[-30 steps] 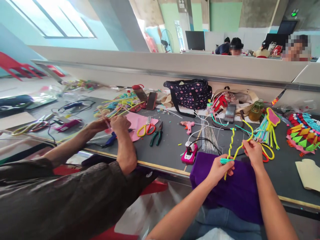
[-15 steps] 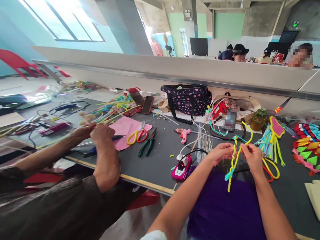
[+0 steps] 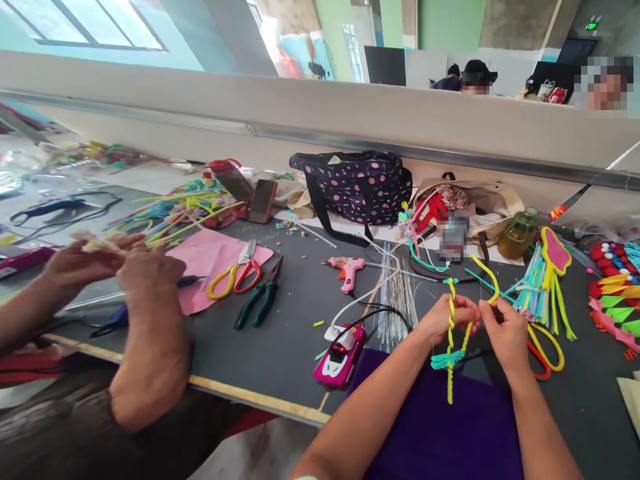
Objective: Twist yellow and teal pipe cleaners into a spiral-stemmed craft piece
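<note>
Yellow stem (image 3: 451,313), fuzzy, one: between and just below the fingers; one length twisted and near upright, a second rising from the crossing to the fingertips, its free end curling above them. Green tie (image 3: 441,361): around the crossing, below the fingers.

Left hand (image 3: 439,319): fingers closed on the second length. Right hand (image 3: 506,333): thumb and forefinger pinching the same length just beside them.

Step in hand, as judged: bending or twisting the second length. A further turn would call for left fingers firm, right fingers guiding the loose end.

Purple cloth (image 3: 440,427): beneath the fingers. Loop-handled scissors (image 3: 556,347): right of them, partly hidden. Tassel piece (image 3: 555,253): beyond, to the right. Wires (image 3: 403,300): near, left. Power strip (image 3: 340,357), glue gun (image 3: 353,275): farther left. Pliers (image 3: 257,303): well left, on the desk (image 3: 295,347). Co-worker's hand (image 3: 150,270): farthest left, its hold unclear.
</note>
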Demonstrator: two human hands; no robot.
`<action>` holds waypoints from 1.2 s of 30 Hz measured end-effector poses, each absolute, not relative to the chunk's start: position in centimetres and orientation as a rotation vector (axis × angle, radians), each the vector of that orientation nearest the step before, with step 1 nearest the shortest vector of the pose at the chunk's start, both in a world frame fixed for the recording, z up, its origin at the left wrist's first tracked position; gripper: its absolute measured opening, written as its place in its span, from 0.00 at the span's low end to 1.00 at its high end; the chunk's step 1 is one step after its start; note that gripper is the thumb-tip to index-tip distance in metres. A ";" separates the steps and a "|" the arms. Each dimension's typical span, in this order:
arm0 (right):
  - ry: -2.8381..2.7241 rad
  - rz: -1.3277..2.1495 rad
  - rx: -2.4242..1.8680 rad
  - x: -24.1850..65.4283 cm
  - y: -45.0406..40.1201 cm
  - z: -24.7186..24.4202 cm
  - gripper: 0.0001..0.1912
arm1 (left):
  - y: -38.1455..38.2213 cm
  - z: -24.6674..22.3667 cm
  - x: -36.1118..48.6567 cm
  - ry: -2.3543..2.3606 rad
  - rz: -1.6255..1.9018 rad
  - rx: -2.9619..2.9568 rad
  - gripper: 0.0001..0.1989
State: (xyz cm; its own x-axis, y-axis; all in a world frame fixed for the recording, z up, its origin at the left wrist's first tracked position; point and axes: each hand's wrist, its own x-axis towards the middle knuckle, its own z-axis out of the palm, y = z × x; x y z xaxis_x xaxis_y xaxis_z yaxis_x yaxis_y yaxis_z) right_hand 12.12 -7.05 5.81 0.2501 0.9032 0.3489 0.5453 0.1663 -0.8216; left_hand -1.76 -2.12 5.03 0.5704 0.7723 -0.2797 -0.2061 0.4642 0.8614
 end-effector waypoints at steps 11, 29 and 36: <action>-0.924 0.966 -1.309 11.4 -6.8 5.1 0.17 | -2.6 6.0 -2.0 0.645 0.728 0.749 0.14; -0.730 1.176 -1.158 10.5 -6.8 6.0 0.14 | -2.5 5.1 -2.4 0.498 0.646 0.618 0.16; -0.655 1.280 -1.119 10.5 -6.7 6.1 0.14 | -2.4 4.8 -2.3 0.536 0.686 0.599 0.17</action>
State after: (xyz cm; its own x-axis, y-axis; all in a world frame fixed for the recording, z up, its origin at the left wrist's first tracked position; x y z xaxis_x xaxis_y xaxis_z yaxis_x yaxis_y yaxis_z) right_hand 10.52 -6.66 6.10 0.2220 0.9562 -0.1906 -0.4051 -0.0873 -0.9101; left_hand -2.26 -2.37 4.78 0.6550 0.7116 -0.2542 -0.4195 0.6223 0.6609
